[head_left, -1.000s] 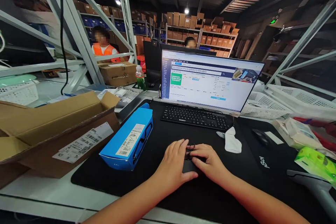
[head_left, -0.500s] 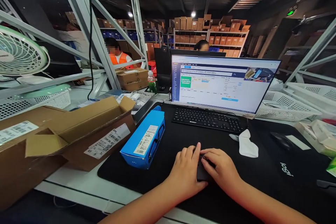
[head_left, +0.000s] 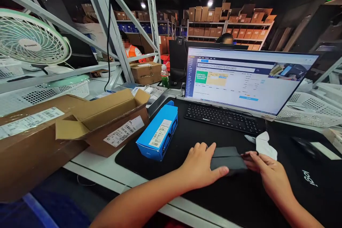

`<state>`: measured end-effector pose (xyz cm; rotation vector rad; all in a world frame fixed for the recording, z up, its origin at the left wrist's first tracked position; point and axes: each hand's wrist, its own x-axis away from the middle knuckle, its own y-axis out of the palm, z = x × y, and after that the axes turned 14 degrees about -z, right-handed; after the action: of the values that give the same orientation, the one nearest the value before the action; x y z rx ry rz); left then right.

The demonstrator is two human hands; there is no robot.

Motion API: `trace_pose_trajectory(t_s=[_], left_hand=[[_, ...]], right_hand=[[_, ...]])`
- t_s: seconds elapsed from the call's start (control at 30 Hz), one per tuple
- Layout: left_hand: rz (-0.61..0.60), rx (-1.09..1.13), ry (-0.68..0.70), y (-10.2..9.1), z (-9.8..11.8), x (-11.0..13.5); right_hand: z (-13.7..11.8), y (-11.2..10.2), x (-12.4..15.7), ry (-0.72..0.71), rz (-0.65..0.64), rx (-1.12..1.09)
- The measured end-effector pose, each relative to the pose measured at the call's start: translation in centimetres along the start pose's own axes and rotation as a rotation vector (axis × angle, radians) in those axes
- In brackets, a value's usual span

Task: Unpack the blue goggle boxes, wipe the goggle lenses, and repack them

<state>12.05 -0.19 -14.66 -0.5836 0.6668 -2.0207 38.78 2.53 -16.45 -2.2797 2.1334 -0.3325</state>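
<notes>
The left hand (head_left: 201, 167) lies over the left end of a dark grey pouch (head_left: 227, 158), fingers together on top and thumb along its near edge, clamping it flat against the black desk mat (head_left: 240, 203). This probably steadies it. The right hand (head_left: 268, 172) pinches the pouch's right edge between thumb and forefinger, the other fingers curled beneath. Just beyond the right fingertips lies a white cloth (head_left: 264, 144). A blue carton (head_left: 159, 135) sits left of the left fingers, and a keyboard (head_left: 221, 117) lies beyond both hands.
</notes>
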Motion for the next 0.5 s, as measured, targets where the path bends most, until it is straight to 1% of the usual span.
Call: trace_pose_trajectory(t_s=[0.03, 0.1, 0.13, 0.17, 0.2, 0.27, 0.3, 0.33, 0.37, 0.4, 0.43, 0.5], left_hand=[[-0.011, 0.079, 0.02, -0.7, -0.4, -0.3], [-0.063, 0.242, 0.087, -2.1, -1.3, -0.9], [-0.11, 0.32, 0.134, -2.5, -1.9, -1.1], [-0.171, 0.386, 0.184, -2.8, -2.3, -1.3], [-0.238, 0.432, 0.231, -2.9, -2.8, -1.4], [-0.383, 0.535, 0.312, -2.4, -3.3, -1.2], [-0.439, 0.6, 0.337, -2.1, -3.4, -1.0], [-0.471, 0.668, 0.353, -1.7, -3.4, -0.8], [-0.473, 0.727, 0.358, -1.3, -3.2, -0.5], [-0.443, 0.755, 0.35, -1.1, -3.0, -0.2], [-0.386, 0.733, 0.334, -1.0, -2.6, 0.0], [-0.242, 0.555, 0.309, -1.2, -1.7, 0.3]], right_hand=[[-1.1, 0.7, 0.0, -0.061, 0.043, 0.019], [-3.5, 2.3, 0.4, -0.232, 0.141, 0.151], [-4.7, 3.1, 0.7, -0.339, 0.17, 0.24], [-5.8, 3.9, 1.1, -0.464, 0.173, 0.323], [-6.7, 4.6, 1.5, -0.601, 0.149, 0.391], [-8.0, 5.7, 2.2, -0.86, 0.051, 0.452], [-8.4, 6.0, 2.4, -0.95, 0.003, 0.451], [-8.6, 6.1, 2.5, -0.993, -0.031, 0.441], [-8.6, 5.9, 2.3, -0.98, -0.042, 0.428], [-8.6, 5.5, 2.0, -0.919, -0.026, 0.413], [-8.4, 5.0, 1.4, -0.828, 0.012, 0.389], [-8.2, 3.8, -0.3, -0.632, 0.097, 0.304]])
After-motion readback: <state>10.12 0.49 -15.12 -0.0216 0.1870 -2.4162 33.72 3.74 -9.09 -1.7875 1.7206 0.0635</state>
